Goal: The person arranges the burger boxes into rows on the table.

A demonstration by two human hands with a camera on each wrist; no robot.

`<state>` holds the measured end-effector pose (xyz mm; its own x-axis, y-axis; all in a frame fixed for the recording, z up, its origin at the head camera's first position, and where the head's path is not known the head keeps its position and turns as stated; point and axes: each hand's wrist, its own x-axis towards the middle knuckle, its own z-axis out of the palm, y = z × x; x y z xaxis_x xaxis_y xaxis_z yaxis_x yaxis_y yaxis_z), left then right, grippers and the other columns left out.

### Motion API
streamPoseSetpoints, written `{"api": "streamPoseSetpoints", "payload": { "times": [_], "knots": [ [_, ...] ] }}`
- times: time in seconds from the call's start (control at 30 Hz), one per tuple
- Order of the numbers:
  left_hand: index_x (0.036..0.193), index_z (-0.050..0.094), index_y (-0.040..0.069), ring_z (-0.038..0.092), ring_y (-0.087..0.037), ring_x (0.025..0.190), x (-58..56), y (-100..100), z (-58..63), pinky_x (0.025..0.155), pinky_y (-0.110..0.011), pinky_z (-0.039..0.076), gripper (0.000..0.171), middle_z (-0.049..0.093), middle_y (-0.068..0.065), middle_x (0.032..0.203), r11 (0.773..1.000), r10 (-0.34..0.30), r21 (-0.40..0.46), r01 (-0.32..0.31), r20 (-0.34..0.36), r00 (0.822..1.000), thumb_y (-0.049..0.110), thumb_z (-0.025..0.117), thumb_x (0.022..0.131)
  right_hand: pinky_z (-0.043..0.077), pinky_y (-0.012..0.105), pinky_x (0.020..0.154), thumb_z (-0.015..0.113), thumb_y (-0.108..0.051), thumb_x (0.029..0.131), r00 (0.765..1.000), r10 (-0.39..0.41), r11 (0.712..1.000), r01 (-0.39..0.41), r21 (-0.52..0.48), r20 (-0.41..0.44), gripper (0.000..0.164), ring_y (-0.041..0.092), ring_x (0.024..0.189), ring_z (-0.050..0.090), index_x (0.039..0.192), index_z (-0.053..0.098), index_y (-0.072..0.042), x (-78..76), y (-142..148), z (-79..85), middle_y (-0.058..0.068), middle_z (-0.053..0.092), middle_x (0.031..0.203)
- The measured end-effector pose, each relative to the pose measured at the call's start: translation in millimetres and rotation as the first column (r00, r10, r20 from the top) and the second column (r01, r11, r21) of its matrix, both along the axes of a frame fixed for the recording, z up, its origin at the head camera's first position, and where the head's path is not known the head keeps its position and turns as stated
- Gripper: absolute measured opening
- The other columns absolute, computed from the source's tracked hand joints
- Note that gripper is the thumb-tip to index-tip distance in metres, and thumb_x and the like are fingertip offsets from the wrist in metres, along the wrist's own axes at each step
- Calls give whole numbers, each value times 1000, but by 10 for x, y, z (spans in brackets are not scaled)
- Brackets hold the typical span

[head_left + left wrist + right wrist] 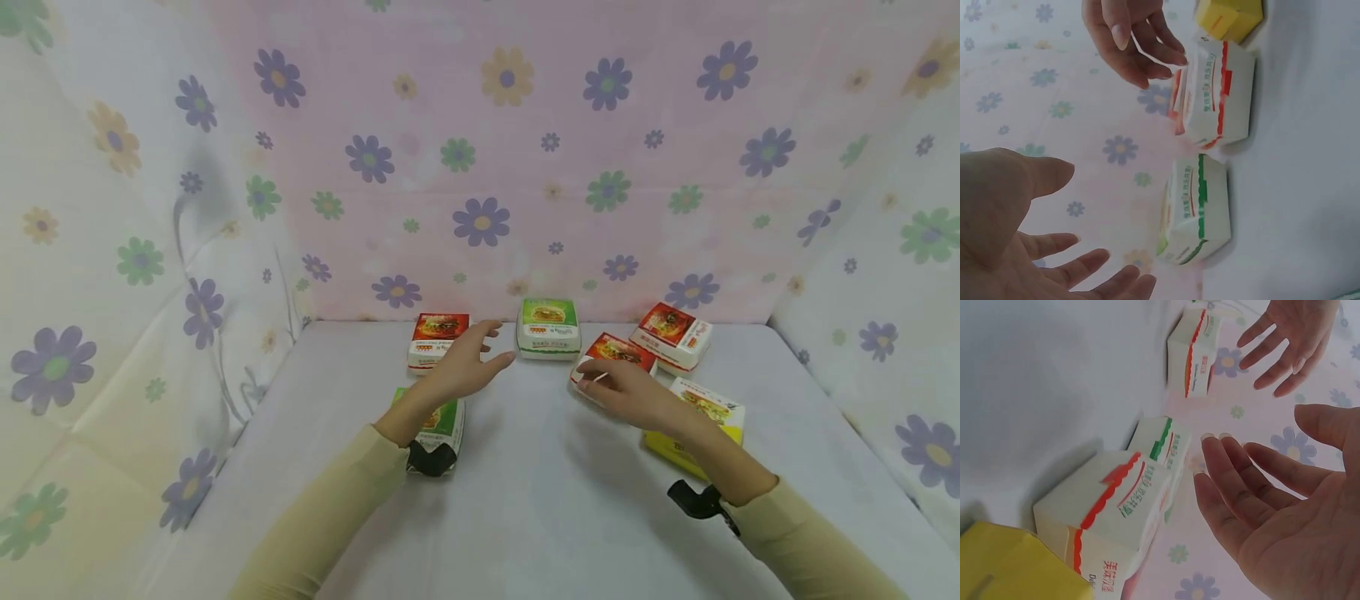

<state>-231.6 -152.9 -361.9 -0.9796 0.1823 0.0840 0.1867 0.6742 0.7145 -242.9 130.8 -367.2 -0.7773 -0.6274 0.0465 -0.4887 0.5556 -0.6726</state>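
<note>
My left hand (467, 364) hovers with spread, relaxed fingers beside a red-topped burger box (426, 354) at the back left. Below its wrist, a green-topped burger box (448, 429) is partly hidden by the forearm. Loosely bent fingers of my right hand (630, 393) overlap a red-topped burger box (611, 350) right of centre in the head view. Nothing is held in the right palm in the right wrist view. Between the hands, farther back, sits another green-topped burger box (549, 331); its white side shows in the left wrist view.
Another red-topped box (670, 335) stands at the back right, close to the one under my right hand. A yellow and white burger box (708, 406) lies partly behind the right forearm. Flowered cloth (480, 167) walls the white table (525, 500) at the back and sides.
</note>
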Motion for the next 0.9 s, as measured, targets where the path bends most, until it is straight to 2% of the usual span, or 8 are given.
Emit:
{"api": "streamPoseSetpoints", "payload": {
  "times": [0.13, 0.3, 0.5, 0.73, 0.9],
  "knots": [
    [141, 37, 20, 49, -26, 120, -77, 73, 23, 91, -43, 46, 58, 46, -4, 136, 998, 31, 48, -33, 44, 999, 40, 59, 91, 49, 39, 86, 54, -34, 96, 1000, -3, 1000, 3, 5, -28, 37, 21, 103, 56, 124, 58, -11, -109, 20, 44, 3, 60, 115],
    [140, 36, 23, 46, -24, 122, -199, 93, 24, 94, -46, 44, 58, 42, -1, 138, 985, 83, 140, -104, 151, 985, 46, 57, 90, 44, 45, 93, 52, -36, 96, 998, -59, 998, 58, 21, 35, 42, 26, 111, 53, 130, 51, -11, -267, 36, 106, 7, 55, 125],
    [142, 33, 21, 39, -27, 128, -380, 123, -8, 100, -50, 37, 61, 39, -4, 142, 965, 118, 203, -163, 216, 969, 45, 56, 91, 41, 50, 96, 48, -40, 97, 987, -127, 992, 126, 15, 97, 50, 30, 118, 47, 137, 43, -11, -452, 65, 130, 10, 48, 134],
    [144, 31, 15, 38, -29, 129, -542, 258, -69, 102, -49, 35, 65, 39, -9, 142, 916, 181, 313, -252, 240, 954, 43, 57, 91, 37, 54, 99, 44, -51, 95, 967, -195, 981, 194, 20, 167, 66, 35, 127, 38, 144, 30, -9, -654, -5, 158, 14, 37, 143],
    [144, 31, 12, 39, -30, 129, -599, 368, -85, 102, -49, 35, 64, 38, -12, 142, 878, 222, 362, -313, 271, 937, 41, 56, 92, 34, 55, 101, 42, -54, 95, 924, -267, 961, 276, 8, 274, 74, 37, 133, 29, 148, 20, -8, -834, -96, 173, 16, 25, 150]
  ]
}}
